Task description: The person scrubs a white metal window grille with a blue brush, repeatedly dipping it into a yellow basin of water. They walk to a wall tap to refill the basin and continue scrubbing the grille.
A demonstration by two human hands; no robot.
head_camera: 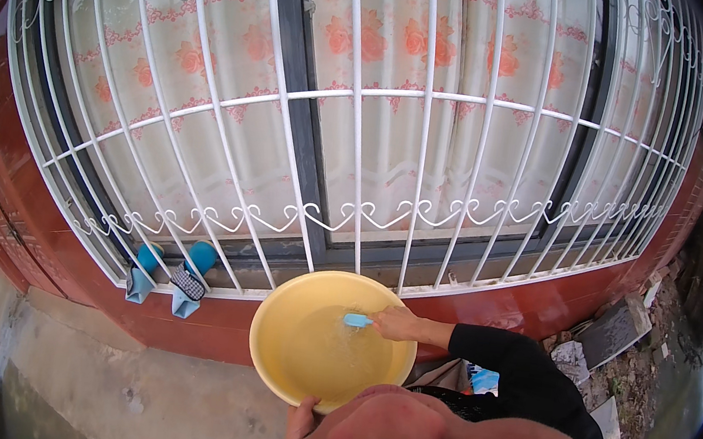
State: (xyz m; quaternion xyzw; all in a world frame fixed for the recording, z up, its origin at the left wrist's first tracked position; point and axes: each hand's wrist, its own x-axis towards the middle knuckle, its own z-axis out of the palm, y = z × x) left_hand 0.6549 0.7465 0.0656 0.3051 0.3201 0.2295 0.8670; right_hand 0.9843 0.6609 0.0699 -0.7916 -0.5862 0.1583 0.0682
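A wide yellow plastic basin point(303, 345) is before me, with some clear water stirred up inside it. My left hand point(302, 419) grips its near rim, the thumb lying over the edge. Over the basin's far right side reaches my right hand point(398, 324). Its fingers are closed on the handle of a small light-blue brush point(355, 320), whose head is down against the inner wall; its underside is hidden. My face and black sleeve cover part of the basin's near right side.
Beyond the basin stands a window with a white metal grille point(418, 162) and floral curtains. A pair of blue slippers point(189, 285) pokes out between the bars at left. Concrete ground point(172, 395) lies below left; rubble and slabs point(614, 331) lie at right.
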